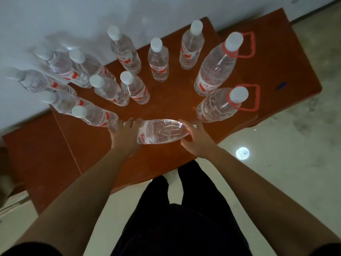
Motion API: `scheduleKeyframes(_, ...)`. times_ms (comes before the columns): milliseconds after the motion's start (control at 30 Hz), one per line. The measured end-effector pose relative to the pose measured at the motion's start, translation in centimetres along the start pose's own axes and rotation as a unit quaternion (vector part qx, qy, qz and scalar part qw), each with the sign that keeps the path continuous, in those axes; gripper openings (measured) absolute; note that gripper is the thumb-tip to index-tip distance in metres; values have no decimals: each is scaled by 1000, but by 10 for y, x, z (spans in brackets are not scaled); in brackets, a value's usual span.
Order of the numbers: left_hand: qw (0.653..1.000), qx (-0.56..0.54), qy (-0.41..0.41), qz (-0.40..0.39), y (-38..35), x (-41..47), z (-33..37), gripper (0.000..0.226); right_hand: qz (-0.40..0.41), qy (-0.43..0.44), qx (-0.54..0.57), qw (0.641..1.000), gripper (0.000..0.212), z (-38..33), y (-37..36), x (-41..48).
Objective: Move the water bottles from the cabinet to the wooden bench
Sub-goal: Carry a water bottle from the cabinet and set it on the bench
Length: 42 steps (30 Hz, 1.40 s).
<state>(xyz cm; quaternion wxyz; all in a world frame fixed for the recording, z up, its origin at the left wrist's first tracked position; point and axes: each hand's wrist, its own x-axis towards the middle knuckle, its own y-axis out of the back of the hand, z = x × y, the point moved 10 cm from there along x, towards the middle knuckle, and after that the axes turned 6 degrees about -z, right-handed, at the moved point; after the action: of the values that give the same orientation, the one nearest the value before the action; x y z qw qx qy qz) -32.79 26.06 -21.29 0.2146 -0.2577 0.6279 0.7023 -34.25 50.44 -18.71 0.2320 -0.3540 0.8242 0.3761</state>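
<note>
I look down on a reddish wooden bench (171, 100) against a white wall. A clear water bottle (160, 131) lies sideways just above the bench's front edge, held between both hands. My left hand (125, 134) grips its bottom end and my right hand (193, 134) curls round its neck end, hiding the cap. Several upright bottles with white caps and red labels stand on the bench, among them a small one (135, 88) near the middle. Two large bottles with red carry handles stand at the right, one behind (215, 67) and one in front (219, 105).
A bare patch of bench lies between the small middle bottle and the large bottles. Lower bench sections extend left (36, 150) and right (276, 58). Pale floor (276, 163) lies to the right, with a bright light reflection. My dark-clothed legs stand close to the bench.
</note>
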Motion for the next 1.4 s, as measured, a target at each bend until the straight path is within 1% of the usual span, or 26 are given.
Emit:
scheduleKeyframes(33, 1000, 10, 10, -8, -6, -4, -6, 83, -14, -2, -16, 1000, 69, 2, -11, 6)
scheduleKeyframes(100, 999, 28, 28, -26, -17, -12, -17, 85, -26, 0, -54, 998, 70, 3, -34, 16)
scheduleKeyframes(200, 997, 49, 41, -38, -32, -24, -26, 88, -18, -1, -155, 988, 70, -1, -63, 25)
scheduleKeyframes(267, 997, 50, 50, -33, -38, -29, -32, 92, -3, -16, -227, 974, 80, -6, -76, 31)
scheduleKeyframes(333, 997, 51, 52, -26, -41, -30, -34, 95, -2, -39, -273, 961, 95, -12, -85, 36)
scheduleKeyframes(400, 997, 52, 48, -19, -42, -28, -34, 96, 3, -16, -316, 949, 104, -22, -95, 40)
scheduleKeyframes(500, 997, 59, 44, -10, -40, -19, -35, 93, 24, 1, -337, 941, 109, -28, -100, 48)
scheduleKeyframes(567, 997, 70, 26, -1, -38, -15, -35, 90, 58, 3, -349, 935, 111, -28, -98, 50)
scheduleKeyframes(667, 996, 86, -2, 24, -34, -22, -34, 84, 89, 8, -378, 921, 109, -29, -95, 43)
scheduleKeyframes(733, 996, 82, -20, 44, -32, -35, -33, 84, 129, 19, -396, 909, 105, -37, -92, 26)
scheduleKeyframes(833, 995, 72, -39, 58, -26, -56, -23, 86, 187, 20, -399, 898, 95, -44, -86, -7)
scheduleKeyframes(933, 990, 86, -87, 76, -12, -76, 0, 85, 267, 3, -381, 885, 70, -43, -73, -51)
scheduleKeyframes(967, 987, 95, -97, 82, -8, -80, 7, 85, 284, 3, -371, 884, 68, -41, -70, -61)
scheduleKeyframes(1000, 986, 99, -108, 85, -1, -82, 15, 86, 296, -1, -353, 887, 73, -39, -66, -71)
scheduleKeyframes(1067, 978, 111, -145, 98, 11, -94, 38, 90, 309, -28, -322, 895, 90, -30, -62, -99)
scheduleKeyframes(1133, 968, 128, -178, 121, 28, -108, 64, 92, 326, -69, -294, 896, 96, -23, -51, -132)
scheduleKeyframes(1200, 955, 140, -211, 153, 46, -124, 93, 91, 357, -95, -274, 888, 93, -20, -37, -170)
scheduleKeyframes(1267, 933, 149, -264, 193, 62, -149, 131, 88, 398, -122, -246, 875, 90, -11, -21, -216)
scheduleKeyframes(1333, 904, 149, -318, 242, 82, -180, 175, 84, 434, -144, -233, 858, 87, -1, -8, -265)
scheduleKeyframes(1367, 891, 149, -343, 259, 91, -199, 197, 81, 461, -154, -226, 844, 86, 4, -1, -292)
scheduleKeyframes(1400, 868, 159, -371, 288, 95, -224, 218, 78, 477, -170, -213, 836, 86, 12, -3, -318)
